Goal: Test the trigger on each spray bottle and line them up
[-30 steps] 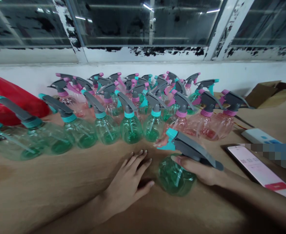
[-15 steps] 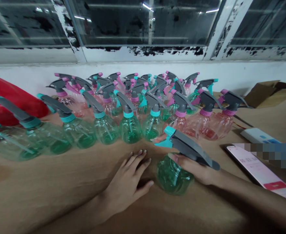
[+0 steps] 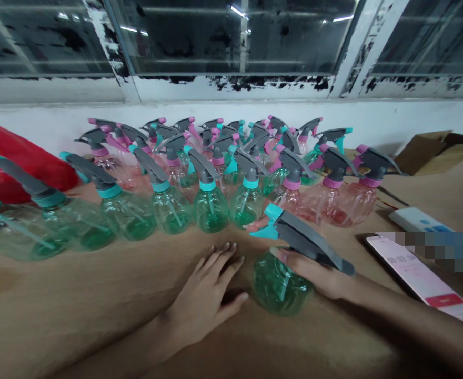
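My right hand (image 3: 314, 271) is wrapped round the neck of a green spray bottle (image 3: 281, 287) with a grey head and turquoise nozzle and trigger. The bottle tilts a little, and one finger shows beside the trigger; the other fingers are hidden behind it. Flat on the brown tabletop (image 3: 97, 310) lies my left hand (image 3: 211, 295), fingers spread, just left of that bottle and apart from it. Beyond both hands stands a front row of spray bottles, among them a green one (image 3: 211, 208) with a turquoise collar and a pink one (image 3: 336, 202) with a pink collar.
More pink and green spray bottles crowd behind, up to the white wall (image 3: 38, 113). A red plastic bag (image 3: 22, 163) lies at the left. On the right are a phone (image 3: 416, 273) showing a timer, a white box-shaped item (image 3: 416, 218) and an open cardboard box (image 3: 432, 152).
Almost nothing differs. The held spray bottle and my right hand have shifted very slightly left; my left hand stays where it was.
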The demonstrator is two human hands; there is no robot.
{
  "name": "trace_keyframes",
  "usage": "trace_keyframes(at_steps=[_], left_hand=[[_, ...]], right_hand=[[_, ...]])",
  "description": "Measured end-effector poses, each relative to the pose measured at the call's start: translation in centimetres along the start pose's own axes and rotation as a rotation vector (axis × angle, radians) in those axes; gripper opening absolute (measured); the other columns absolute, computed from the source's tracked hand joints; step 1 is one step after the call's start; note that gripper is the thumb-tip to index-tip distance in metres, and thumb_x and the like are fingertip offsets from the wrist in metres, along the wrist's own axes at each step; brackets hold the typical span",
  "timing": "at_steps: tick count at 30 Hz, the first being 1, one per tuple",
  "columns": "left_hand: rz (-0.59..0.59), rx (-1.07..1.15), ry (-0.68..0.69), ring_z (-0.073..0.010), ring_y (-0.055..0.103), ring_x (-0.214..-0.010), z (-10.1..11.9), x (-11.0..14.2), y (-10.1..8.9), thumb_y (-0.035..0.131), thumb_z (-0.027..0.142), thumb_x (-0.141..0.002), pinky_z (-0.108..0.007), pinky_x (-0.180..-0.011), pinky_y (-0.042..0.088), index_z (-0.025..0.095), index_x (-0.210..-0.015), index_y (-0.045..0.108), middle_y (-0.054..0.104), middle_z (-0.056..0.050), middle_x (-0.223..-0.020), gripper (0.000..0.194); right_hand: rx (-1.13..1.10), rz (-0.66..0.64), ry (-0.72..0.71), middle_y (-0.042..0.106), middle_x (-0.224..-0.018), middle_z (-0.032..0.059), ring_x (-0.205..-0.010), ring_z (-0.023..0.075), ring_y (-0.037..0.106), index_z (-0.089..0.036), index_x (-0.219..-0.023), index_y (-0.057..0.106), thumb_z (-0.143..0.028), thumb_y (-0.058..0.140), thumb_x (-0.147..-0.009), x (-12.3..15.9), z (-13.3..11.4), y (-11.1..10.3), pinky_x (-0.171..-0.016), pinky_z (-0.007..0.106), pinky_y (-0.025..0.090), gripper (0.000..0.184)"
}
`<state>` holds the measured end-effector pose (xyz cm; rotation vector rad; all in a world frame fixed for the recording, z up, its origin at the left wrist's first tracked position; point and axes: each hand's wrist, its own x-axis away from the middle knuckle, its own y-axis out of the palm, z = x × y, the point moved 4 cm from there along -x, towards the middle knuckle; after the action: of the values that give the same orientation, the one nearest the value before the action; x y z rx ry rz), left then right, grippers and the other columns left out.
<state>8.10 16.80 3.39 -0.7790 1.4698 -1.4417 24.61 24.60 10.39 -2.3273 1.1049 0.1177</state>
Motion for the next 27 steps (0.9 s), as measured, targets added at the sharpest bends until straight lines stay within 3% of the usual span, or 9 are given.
trace_keyframes(at_steps=[3,6,12,27], left_hand=[[-0.006,0.007,-0.007,-0.0277,0.032,-0.131,-0.03,-0.02,-0.01,0.049,0.045,-0.091,-0.047,-0.104,0.029,0.015,-0.133,0.042,0.036,-0.013,-0.143,0.052],[-0.004,0.024,-0.009,-0.0284,0.032,-0.131,-0.05,-0.04,-0.05,0.049,0.045,-0.091,-0.048,-0.103,0.03,0.016,-0.133,0.042,0.036,-0.013,-0.143,0.052],[-0.01,0.022,0.002,-0.0274,0.031,-0.132,0.02,-0.09,-0.14,0.049,0.044,-0.091,-0.048,-0.104,0.029,0.016,-0.135,0.039,0.036,-0.012,-0.143,0.053],[-0.003,0.022,-0.008,-0.0276,0.031,-0.131,-0.09,-0.03,0.16,0.05,0.044,-0.09,-0.047,-0.104,0.03,0.015,-0.134,0.039,0.034,-0.013,-0.144,0.054]], right_hand=[[-0.005,-0.038,-0.018,0.063,-0.069,-0.0008,-0.056,0.0141,0.058,-0.024,-0.107,0.063,-0.026,0.05,-0.083,-0.08,-0.06,0.15,-0.055,0.026,0.051,0.027],[-0.015,-0.009,-0.057,0.067,-0.09,0.0021,-0.073,0.0159,0.063,-0.025,-0.114,0.059,-0.026,0.052,-0.084,-0.16,-0.13,0.18,-0.069,0.028,0.053,0.031],[-0.129,0.027,-0.07,0.066,-0.108,0.0025,-0.092,0.0171,0.065,-0.025,-0.11,0.058,-0.017,0.054,-0.082,-0.46,-0.43,0.58,-0.086,0.032,0.053,0.03],[0.014,0.064,-0.229,0.066,-0.108,0.0004,-0.095,0.0186,0.065,-0.027,-0.109,0.058,-0.015,0.064,-0.075,-0.69,-0.32,0.23,-0.082,0.032,0.056,0.036]])
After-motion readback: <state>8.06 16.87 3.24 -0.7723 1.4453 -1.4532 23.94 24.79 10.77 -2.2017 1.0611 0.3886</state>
